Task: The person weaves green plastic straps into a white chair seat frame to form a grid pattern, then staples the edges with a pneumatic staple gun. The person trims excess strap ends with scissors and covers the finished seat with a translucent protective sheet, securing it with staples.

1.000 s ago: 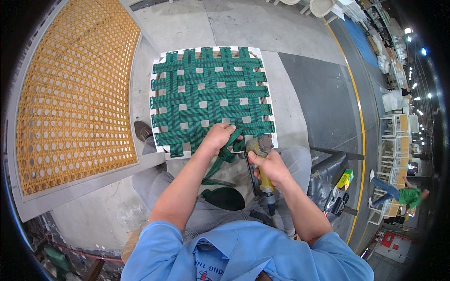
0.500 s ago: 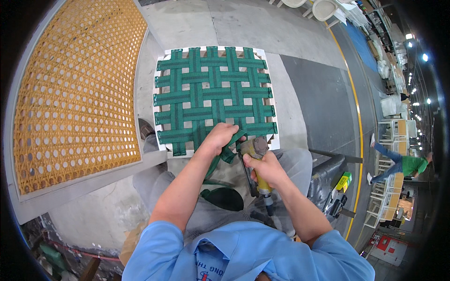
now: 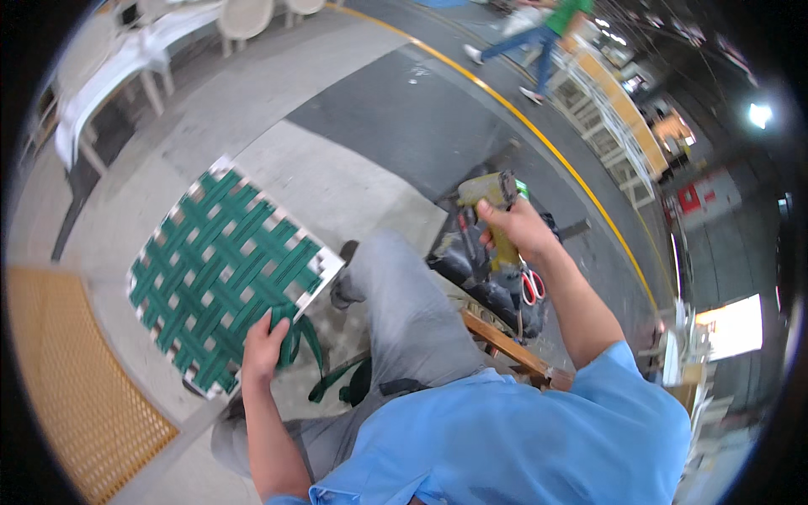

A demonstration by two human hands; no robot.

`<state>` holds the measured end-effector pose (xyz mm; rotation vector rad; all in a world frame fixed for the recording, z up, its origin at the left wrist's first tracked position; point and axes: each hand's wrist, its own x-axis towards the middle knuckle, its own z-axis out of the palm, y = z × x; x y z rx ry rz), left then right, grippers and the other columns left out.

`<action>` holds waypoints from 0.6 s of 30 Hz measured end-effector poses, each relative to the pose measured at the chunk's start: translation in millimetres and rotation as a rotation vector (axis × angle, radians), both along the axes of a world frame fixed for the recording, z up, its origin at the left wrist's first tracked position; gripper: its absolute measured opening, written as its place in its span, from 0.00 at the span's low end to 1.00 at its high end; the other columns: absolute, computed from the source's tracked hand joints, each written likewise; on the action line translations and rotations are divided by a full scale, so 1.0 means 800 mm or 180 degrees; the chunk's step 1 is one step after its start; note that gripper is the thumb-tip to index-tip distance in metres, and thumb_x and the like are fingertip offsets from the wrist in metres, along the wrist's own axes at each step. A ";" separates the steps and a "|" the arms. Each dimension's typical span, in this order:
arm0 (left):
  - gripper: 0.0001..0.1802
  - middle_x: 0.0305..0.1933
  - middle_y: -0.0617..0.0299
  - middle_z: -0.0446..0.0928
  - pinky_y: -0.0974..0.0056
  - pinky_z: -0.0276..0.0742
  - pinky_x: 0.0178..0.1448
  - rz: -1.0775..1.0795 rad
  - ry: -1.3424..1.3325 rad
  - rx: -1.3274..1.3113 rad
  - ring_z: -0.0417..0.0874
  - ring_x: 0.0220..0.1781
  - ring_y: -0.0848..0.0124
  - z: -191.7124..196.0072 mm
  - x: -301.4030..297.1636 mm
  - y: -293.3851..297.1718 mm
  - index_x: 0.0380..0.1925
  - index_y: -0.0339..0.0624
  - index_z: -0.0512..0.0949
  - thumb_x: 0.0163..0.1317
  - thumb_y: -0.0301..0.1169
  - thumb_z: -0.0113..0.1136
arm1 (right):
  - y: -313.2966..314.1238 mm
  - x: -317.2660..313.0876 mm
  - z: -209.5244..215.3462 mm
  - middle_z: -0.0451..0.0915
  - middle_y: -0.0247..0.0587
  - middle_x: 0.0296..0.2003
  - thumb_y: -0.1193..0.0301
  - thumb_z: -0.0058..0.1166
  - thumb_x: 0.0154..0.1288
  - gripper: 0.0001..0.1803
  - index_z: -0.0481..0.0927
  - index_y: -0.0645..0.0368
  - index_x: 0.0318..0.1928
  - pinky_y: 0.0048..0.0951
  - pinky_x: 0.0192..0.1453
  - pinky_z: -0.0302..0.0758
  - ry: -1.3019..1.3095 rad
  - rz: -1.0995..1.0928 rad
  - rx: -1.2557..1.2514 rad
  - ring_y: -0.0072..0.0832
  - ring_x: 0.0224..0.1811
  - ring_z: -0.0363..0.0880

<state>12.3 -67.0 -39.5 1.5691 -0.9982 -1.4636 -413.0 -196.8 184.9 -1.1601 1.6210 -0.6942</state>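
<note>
A square seat frame [image 3: 331,261] with a white edge carries interlaced green webbing straps [image 3: 227,252], to my left. My left hand [image 3: 263,347] is closed at its near corner, gripping a loose green webbing strap [image 3: 308,337] that trails down beside my leg. Off to the right, well away from the seat, my right hand [image 3: 520,229] is wrapped round a yellowish staple gun [image 3: 491,190] with a hose. The gun is over a black-covered surface [image 3: 459,244]; whether it rests there I cannot tell. Red-handled scissors [image 3: 532,288] sit just below that hand.
An orange cane-mesh panel [image 3: 76,379] stands at the lower left. A wooden bar [image 3: 509,341] lies by my right side. Pale chairs [image 3: 244,21] stand at the far left. Beyond the yellow floor line [image 3: 539,135], a person in green [image 3: 539,42] walks past stacked furniture [image 3: 619,126].
My view has swung right. The staple gun has moved in my right hand from the seat edge to the black-covered surface. My left hand has stayed at the seat with the strap.
</note>
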 end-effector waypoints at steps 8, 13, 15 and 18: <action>0.30 0.63 0.41 0.80 0.57 0.72 0.70 0.0022 -0.1375 -0.0377 0.81 0.65 0.53 -0.018 -0.057 0.045 0.69 0.29 0.71 0.70 0.32 0.62 | -0.028 -0.210 -0.083 0.81 0.38 0.37 0.48 0.64 0.71 0.26 0.80 0.58 0.52 0.34 0.31 0.81 -0.0829 -0.1036 0.0448 0.28 0.29 0.80; 0.32 0.68 0.35 0.76 0.52 0.70 0.73 0.0039 -0.2217 -0.0434 0.77 0.70 0.43 -0.006 -0.090 0.050 0.71 0.29 0.69 0.70 0.33 0.60 | -0.027 -0.228 -0.198 0.80 0.39 0.36 0.45 0.64 0.70 0.28 0.79 0.58 0.49 0.35 0.32 0.83 -0.1680 -0.0748 0.1232 0.30 0.29 0.81; 0.33 0.68 0.34 0.76 0.51 0.69 0.73 0.0020 -0.2237 -0.0347 0.76 0.70 0.43 -0.002 -0.103 0.049 0.71 0.28 0.68 0.69 0.33 0.60 | -0.022 -0.232 -0.224 0.77 0.37 0.36 0.45 0.66 0.68 0.27 0.78 0.57 0.49 0.35 0.32 0.82 -0.1695 -0.0646 0.1203 0.30 0.31 0.81; 0.33 0.67 0.34 0.76 0.51 0.69 0.73 -0.0012 -0.2453 -0.0281 0.76 0.70 0.42 -0.002 -0.111 0.047 0.70 0.27 0.69 0.69 0.33 0.60 | -0.018 -0.248 -0.223 0.83 0.46 0.44 0.46 0.69 0.66 0.36 0.81 0.68 0.55 0.40 0.38 0.85 -0.0165 -0.0777 0.0947 0.38 0.37 0.86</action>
